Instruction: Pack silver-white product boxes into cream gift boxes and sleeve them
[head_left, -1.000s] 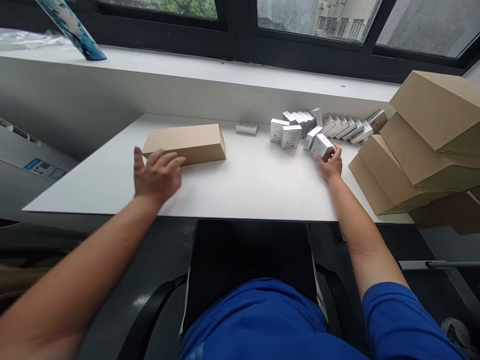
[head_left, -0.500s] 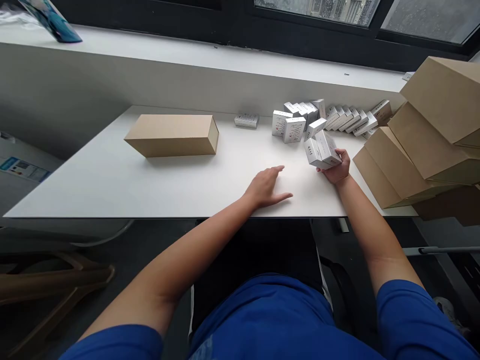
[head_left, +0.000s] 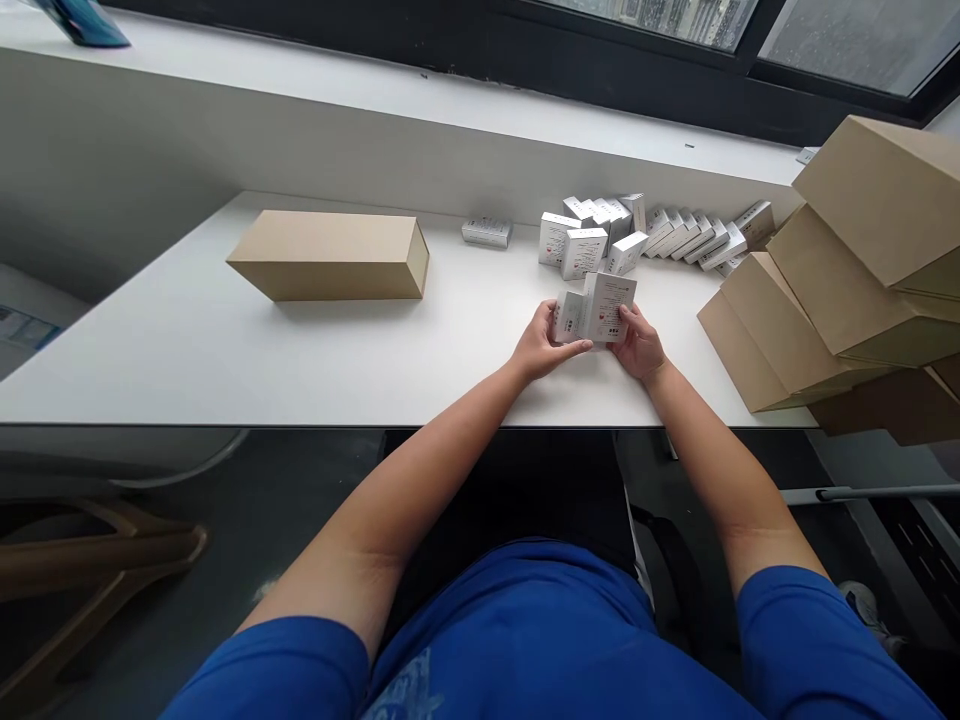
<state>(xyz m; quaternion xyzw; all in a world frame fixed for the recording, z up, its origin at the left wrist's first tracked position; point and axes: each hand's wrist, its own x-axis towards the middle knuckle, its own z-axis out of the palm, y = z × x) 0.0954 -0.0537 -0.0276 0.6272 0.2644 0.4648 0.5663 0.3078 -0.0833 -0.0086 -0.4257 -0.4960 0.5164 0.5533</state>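
Observation:
Both my hands meet over the white table (head_left: 225, 350), near its front edge. My left hand (head_left: 541, 345) is closed on a small white carton (head_left: 568, 315). My right hand (head_left: 637, 345) grips a second small white carton (head_left: 609, 305) held upright beside the first; the two cartons touch. Behind them a cluster of several small white cartons (head_left: 592, 235) stands and leans toward the back wall. A long brown cardboard box (head_left: 330, 255) lies on the table to the left, well apart from my hands.
A pile of several large brown cardboard boxes (head_left: 847, 270) leans at the right edge of the table. One flat white carton (head_left: 486, 232) lies alone by the back wall. A white windowsill (head_left: 375, 90) runs behind, and a blue object (head_left: 75, 20) rests at its far left.
My left hand left the long brown box and crossed right to the cartons. My right hand lifted cartons from the cluster and brought them toward me, where both hands now hold them.

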